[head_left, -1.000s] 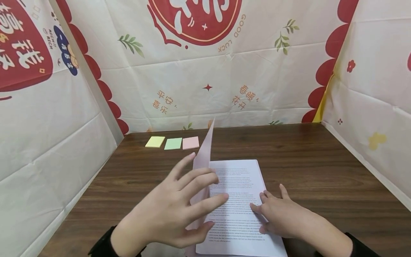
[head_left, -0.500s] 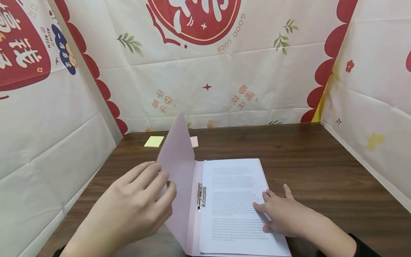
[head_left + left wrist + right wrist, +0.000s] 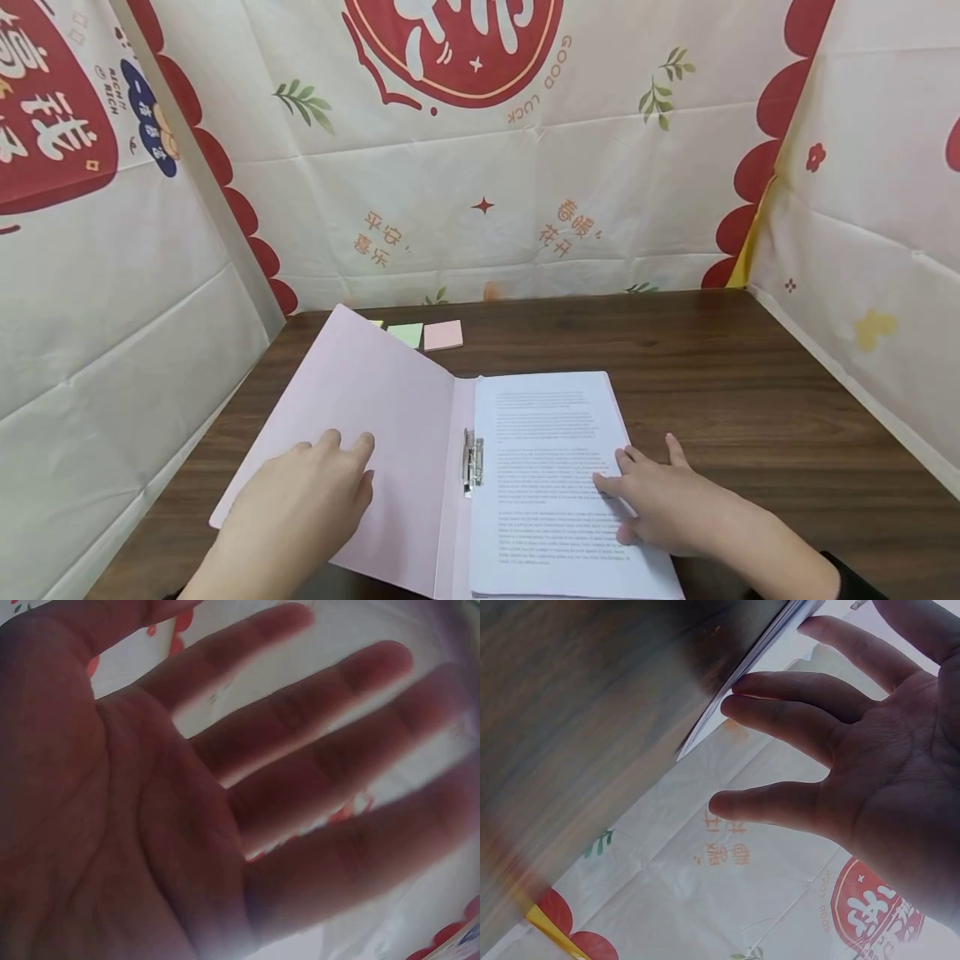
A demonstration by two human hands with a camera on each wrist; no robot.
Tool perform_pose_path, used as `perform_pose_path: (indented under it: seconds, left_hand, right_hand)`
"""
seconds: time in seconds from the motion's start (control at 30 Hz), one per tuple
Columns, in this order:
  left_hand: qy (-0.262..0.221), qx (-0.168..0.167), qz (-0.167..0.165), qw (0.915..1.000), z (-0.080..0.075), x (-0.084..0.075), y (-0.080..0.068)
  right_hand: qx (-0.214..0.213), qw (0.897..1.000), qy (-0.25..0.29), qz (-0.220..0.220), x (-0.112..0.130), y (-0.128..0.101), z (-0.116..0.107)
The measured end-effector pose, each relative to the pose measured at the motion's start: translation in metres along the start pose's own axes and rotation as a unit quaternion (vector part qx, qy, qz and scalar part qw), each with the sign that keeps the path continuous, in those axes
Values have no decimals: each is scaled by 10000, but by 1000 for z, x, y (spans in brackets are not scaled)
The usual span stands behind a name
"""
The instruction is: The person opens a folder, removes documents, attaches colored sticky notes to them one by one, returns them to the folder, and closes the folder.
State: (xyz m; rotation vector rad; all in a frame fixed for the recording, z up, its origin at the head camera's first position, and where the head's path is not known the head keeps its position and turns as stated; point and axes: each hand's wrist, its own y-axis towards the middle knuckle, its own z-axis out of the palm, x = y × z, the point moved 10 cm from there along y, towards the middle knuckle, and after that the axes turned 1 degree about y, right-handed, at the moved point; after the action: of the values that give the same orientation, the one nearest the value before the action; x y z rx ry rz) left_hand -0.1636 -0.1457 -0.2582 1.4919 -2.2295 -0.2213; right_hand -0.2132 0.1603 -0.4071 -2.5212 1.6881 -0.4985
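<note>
1. The left hand point(image 3: 300, 492), in the lower left of the head view, is lying flat with its fingers straight on the opened cover of the pale pink paper folder point(image 3: 360, 450). It is pressing, not gripping. The cover is looking a little raised at its far corner, so I judge it could be swinging closed again if the hand is lifting.
2. The folder is lying open in the lower centre of the frame on the dark brown wooden table point(image 3: 750, 392). Its long axis is running from the near edge toward the back wall, with the spine and the small metal clip point(image 3: 470, 461) in the middle.
3. The stack of white printed pages point(image 3: 555, 467) is lying on the right half of the folder.
4. The right hand point(image 3: 660, 500), lower right, is resting open with straight fingers on the pages. A sideways push could be sliding the top sheets out of line.
5. The green and pink square sticky note pads point(image 3: 426, 335) are lying beyond the cover; the cover could be pushing against them.
</note>
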Motion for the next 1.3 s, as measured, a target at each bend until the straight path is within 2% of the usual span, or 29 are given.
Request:
perform_pose_path:
  seconds: [0.13,0.3,0.5,0.7,0.8,1.0,1.1,1.3]
  left_hand:
    - [-181,563,-235,9980,26,6,1]
    - [-352,1152,-360,9921,51,9,-3]
    - [-238,1608,-374,9860,81,0,-19]
    - [-751,2156,-440,9726,113,-21,-25]
    - [-914,2373,-595,9653,124,-32,-20]
    - [-1143,2725,-975,9504,142,-52,2]
    - [-1101,2935,-1149,9426,149,-57,11]
    - [-1002,3171,-1298,9341,157,-68,29]
  right_hand:
    - [17,10000,-1,-1,-1,0,2]
    - [-51,10000,-22,-6,-3,0,1]
    - [-46,10000,-20,13,-4,1,1]
    - [8,10000,24,53,-5,1,2]
    - [45,10000,57,60,-6,0,3]
    - [14,9999,114,90,-11,1,0]
    - [-38,9999,119,57,-12,1,-2]
    - [97,9999,-5,-50,-11,3,-8]
